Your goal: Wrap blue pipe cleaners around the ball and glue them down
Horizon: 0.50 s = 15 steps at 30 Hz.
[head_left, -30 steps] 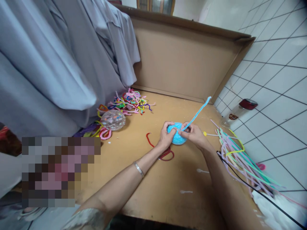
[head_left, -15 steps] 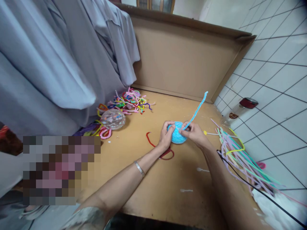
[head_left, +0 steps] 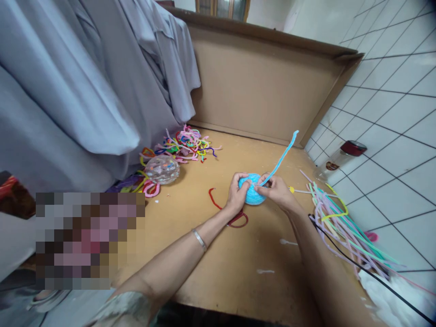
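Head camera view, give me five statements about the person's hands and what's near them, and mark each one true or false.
1. The left hand holds a round, light-blue, fuzzy coil. True.
2. The right hand pinches a thin, fuzzy, light-blue strand. True.
3. That strand hangs straight down below the hands. False: its free end points up and away.
4. A clear bottle with a dark-red lid is by the white-tiled wall. True.
5. The two hands are far apart. False: both are at the coil.
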Available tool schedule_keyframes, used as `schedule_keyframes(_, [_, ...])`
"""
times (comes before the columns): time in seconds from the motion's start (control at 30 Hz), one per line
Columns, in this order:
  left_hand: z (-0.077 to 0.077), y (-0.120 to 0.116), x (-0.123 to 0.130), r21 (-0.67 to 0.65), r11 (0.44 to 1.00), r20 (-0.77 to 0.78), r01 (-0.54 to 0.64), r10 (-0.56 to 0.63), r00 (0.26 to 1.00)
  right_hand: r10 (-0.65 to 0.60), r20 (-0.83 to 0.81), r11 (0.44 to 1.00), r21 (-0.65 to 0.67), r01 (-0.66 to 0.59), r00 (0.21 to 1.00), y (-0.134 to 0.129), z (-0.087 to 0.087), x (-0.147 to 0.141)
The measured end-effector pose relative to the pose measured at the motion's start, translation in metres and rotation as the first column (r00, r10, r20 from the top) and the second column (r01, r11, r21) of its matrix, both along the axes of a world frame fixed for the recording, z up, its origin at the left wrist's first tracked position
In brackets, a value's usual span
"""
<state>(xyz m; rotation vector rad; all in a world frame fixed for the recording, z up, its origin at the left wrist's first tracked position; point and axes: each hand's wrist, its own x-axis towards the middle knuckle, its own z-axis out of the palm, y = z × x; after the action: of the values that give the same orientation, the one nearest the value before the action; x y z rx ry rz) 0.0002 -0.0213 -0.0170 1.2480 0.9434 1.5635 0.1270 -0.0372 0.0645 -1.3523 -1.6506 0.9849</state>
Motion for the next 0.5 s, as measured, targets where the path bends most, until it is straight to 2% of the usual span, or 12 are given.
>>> schedule_keyframes(0.3, [0.0058, -0.0014, 0.0010, 0.005, 1.000, -0.053, -0.028, 0.028, 0.998, 0.015, -0.001, 1.000, 0.008, -0.014, 1.000, 0.0000, 0.0019, -0.0007])
schedule_keyframes(0.5, [0.0054, -0.0020, -0.0006, 0.007, 1.000, -0.037, 0.007, -0.007, 0.999, -0.015, 0.008, 1.000, 0.001, 0.015, 1.000, 0.0002, 0.0005, 0.0005])
